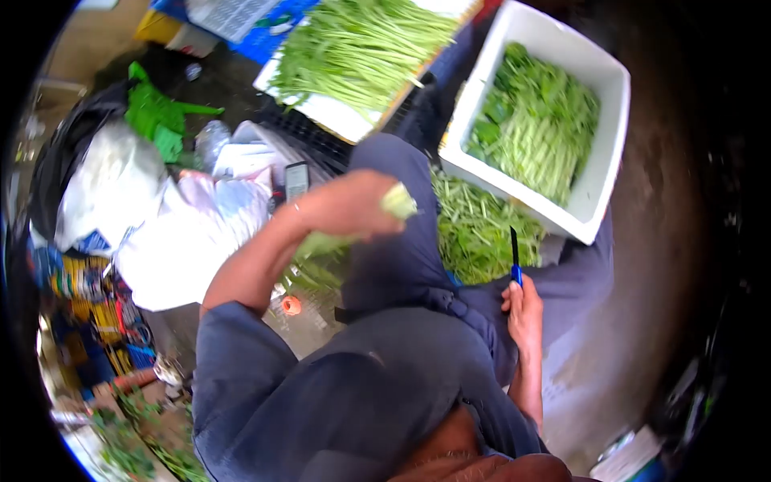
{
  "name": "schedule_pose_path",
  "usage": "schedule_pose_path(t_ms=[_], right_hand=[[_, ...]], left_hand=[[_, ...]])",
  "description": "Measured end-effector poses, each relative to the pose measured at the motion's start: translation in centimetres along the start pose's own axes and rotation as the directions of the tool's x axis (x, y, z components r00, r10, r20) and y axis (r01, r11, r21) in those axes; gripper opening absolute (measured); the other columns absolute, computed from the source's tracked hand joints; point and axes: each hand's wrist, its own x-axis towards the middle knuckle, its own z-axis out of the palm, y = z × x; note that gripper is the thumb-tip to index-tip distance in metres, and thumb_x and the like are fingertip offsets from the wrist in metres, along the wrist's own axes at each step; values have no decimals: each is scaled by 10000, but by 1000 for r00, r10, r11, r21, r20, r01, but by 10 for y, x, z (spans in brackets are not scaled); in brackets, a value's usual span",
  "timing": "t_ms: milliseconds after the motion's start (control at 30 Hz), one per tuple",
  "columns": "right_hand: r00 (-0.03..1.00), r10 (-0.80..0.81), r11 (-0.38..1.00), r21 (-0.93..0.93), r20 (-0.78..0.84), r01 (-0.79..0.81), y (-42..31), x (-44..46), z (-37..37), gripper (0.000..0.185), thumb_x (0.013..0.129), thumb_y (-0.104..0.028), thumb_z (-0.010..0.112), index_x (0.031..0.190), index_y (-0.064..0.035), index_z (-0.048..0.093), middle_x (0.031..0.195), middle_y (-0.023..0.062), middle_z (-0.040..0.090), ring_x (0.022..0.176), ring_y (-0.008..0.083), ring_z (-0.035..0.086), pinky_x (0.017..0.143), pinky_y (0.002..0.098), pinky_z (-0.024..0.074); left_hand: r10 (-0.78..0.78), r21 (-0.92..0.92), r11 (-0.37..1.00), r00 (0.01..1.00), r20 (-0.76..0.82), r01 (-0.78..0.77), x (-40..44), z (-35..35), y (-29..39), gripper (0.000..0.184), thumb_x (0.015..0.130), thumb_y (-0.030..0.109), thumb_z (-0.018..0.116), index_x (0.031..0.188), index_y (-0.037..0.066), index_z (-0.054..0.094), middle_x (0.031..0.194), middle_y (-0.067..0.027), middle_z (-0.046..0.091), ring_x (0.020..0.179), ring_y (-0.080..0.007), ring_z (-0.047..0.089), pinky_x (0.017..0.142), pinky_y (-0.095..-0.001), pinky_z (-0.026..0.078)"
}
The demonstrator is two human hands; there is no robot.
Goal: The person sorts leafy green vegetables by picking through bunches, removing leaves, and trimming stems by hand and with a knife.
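My left hand (349, 202) is closed round a bunch of green stems (399, 202), above my bent knee. Its pale cut ends stick out at the right of the fist, and its leaves hang below the wrist, blurred. In my right hand (524, 309) is a blue-handled knife (516, 273), held upright over my other thigh with its dark blade pointing away from me. Loose greens (482, 233) lie between my legs. Beyond them, a white foam box (614, 120) holds leafy stems (546, 132) in a bundled pile.
A white tray (269, 74) stacked with long green stems (369, 48) stands ahead on a black crate. White plastic bags (189, 241) and a phone (296, 178) are at the left. An orange ring (291, 305) lies on the floor near my left forearm.
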Motion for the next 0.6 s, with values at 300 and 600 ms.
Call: schedule_pose_path(t_ms=[300,600], right_hand=[[999,-40,988,-147,31,44,0,39,-8,302,1071,-192,487,1248,27,594,765,72,628,624,130,590,581,302,488],[1000,18,997,-70,13,-17,4,40,6,229,1073,-161,482,1144,24,597,764,47,603,603,97,548,555,270,454]], left_hand=[[368,875,460,864,-344,153,21,-155,0,244,807,132,682,1040,64,654,874,-174,710,835,-362,701,773,-472,551],[471,749,588,624,-624,305,202,-116,-126,258,896,112,563,1072,191,735,1037,-146,603,1094,-335,576,956,-645,382]])
